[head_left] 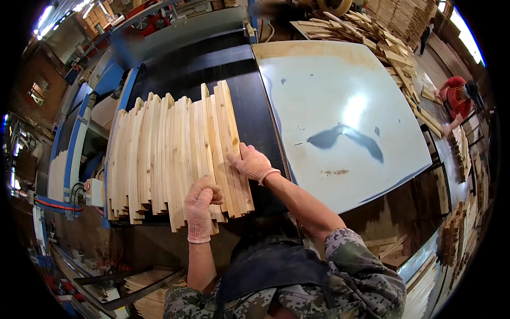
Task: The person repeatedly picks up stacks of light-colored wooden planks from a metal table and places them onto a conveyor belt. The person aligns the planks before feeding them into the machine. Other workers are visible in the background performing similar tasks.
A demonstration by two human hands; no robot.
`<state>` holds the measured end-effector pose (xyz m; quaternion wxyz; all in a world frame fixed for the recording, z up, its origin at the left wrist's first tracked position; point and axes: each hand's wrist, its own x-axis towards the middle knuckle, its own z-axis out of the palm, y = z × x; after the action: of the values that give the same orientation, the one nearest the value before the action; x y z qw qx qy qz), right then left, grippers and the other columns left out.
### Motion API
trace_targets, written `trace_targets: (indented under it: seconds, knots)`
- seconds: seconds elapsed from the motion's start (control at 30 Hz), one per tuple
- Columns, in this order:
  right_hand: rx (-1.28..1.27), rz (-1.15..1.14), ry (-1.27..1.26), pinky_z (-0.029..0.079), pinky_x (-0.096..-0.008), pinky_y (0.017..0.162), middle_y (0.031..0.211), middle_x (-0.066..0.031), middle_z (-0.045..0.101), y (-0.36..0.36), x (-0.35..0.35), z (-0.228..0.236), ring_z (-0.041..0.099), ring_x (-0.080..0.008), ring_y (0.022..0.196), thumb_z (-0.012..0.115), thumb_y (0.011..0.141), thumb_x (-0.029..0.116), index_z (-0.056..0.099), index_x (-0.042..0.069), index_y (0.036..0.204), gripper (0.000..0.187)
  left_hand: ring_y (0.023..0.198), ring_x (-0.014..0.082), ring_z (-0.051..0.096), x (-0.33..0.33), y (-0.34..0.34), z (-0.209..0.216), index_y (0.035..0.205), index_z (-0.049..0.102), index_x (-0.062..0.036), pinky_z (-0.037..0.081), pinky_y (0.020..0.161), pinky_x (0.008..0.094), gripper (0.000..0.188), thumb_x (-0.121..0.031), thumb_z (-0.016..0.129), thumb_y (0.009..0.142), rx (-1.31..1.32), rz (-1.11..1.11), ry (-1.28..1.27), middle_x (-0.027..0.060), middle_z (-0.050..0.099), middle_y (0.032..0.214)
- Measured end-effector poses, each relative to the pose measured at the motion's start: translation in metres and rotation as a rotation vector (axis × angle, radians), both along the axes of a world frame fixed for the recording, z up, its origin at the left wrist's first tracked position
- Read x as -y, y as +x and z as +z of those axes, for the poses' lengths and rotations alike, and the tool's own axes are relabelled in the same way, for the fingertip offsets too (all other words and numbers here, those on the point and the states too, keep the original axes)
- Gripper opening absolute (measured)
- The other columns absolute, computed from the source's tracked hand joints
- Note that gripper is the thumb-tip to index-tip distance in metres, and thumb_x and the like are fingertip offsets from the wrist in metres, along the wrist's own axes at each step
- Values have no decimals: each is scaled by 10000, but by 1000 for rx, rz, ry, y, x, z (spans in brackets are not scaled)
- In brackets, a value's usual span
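Observation:
Pale wooden strips [178,143] lie side by side in a row, their ends uneven, on a black conveyor belt [247,98]. My left hand [199,207], in a pinkish knit glove, is over the near ends of the strips with its fingers curled in. What those fingers hold, if anything, is hidden. My right hand [251,162], gloved alike, rests against the outermost strip [229,133] at the row's right side. Its thumb and fingers are stretched out and apart, touching the wood.
A smooth pale table [340,122] with dark worn patches adjoins the belt on the right. Loose boards [390,53] are heaped behind it. A person in red [457,98] bends over wood at the far right. Blue machine framing [77,138] stands on the left.

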<state>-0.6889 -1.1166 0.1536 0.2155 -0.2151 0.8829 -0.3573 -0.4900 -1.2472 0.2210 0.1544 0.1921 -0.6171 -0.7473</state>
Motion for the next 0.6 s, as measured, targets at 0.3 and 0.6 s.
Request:
trace_targets:
  seconds: [0.3,0.6]
  knots:
    - [603,-344,-683,573,-311,837,1006,-54,690,65,-105,-21,648,-150,914,620,1077,383,491,-36,1567,657,783,206,720,21,-43,-8,1367,664,-10,613,707,367,357,-133,551,1051,-210,125,151,109,751,980]
    - [771,-29,-685,557,-329,840,1091,-64,688,189,-238,-20,635,-148,960,688,1022,335,535,43,1555,627,890,134,584,-143,-71,-5,1488,546,-2,486,814,304,483,-269,516,1087,-67,-344,127,36,646,1052]
